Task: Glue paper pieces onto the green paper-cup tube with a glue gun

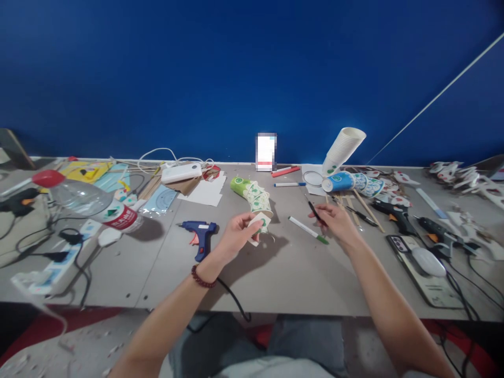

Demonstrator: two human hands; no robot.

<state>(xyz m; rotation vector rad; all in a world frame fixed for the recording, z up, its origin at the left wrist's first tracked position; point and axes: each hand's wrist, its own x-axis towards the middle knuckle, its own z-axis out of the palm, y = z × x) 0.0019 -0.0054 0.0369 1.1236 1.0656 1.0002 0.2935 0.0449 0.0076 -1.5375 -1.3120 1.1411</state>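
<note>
My left hand pinches a white cut piece of paper cup with a green print. Just behind it on the table lies a curved chain of paper cups, green at its far end. A thin black pen is between the fingers of my right hand, over the table. Beside that hand rests a white marker with a green cap. A blue hot glue gun lies left of my left hand.
A stack of white cups leans behind a blue cup chain. On the left are a plastic bottle and a power strip. A phone and black glue guns with cables lie right.
</note>
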